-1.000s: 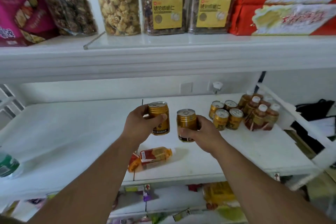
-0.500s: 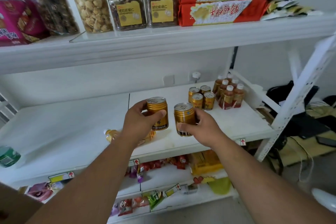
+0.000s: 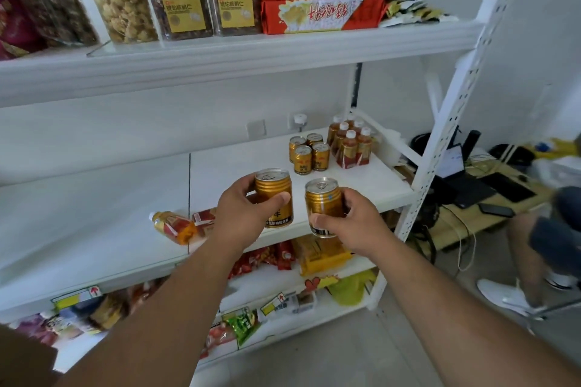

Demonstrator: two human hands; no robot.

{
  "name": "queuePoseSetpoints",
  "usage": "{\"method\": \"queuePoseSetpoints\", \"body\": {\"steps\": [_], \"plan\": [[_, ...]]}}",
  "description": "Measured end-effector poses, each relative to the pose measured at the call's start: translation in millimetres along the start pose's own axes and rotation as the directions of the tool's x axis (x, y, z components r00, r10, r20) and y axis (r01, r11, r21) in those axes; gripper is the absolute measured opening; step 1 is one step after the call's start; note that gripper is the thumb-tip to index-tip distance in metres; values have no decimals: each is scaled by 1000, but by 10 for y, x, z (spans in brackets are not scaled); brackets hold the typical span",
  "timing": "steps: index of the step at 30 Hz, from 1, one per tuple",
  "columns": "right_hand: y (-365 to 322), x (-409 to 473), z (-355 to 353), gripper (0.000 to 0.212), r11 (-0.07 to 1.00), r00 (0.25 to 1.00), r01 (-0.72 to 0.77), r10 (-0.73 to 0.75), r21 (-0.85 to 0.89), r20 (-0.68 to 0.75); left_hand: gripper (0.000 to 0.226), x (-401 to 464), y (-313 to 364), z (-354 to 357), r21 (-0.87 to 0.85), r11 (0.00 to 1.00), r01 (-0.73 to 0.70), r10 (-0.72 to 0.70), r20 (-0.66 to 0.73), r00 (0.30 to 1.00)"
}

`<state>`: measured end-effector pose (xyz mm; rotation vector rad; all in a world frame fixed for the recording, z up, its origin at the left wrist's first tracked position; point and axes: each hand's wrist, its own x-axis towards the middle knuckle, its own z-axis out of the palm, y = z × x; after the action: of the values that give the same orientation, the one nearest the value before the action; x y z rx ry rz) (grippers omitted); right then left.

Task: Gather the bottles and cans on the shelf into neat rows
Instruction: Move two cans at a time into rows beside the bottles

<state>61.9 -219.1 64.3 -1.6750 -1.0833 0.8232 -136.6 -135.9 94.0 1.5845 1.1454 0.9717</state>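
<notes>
Gold cans [image 3: 273,196] [image 3: 323,207] gripped, apparently upright, by both hands [image 3: 243,209] [image 3: 352,223].

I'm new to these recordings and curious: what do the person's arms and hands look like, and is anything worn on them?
Both are bare. The left hand and right hand carry no gloves, rings or watch that can be seen, and both forearms are uncovered down to the bottom of the picture, with no cables or markings. A bit of brown fabric shows at the lower left corner; whether it is a sleeve cannot be told.
</notes>
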Motion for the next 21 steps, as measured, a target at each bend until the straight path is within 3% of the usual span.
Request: {"method": "queuePoseSetpoints", "body": {"steps": [21], "plan": [[467,404,-1494,61,998,991,66,-66,5,112,50,-200,508,1593,82,997,13,-1,-142,990]]}}
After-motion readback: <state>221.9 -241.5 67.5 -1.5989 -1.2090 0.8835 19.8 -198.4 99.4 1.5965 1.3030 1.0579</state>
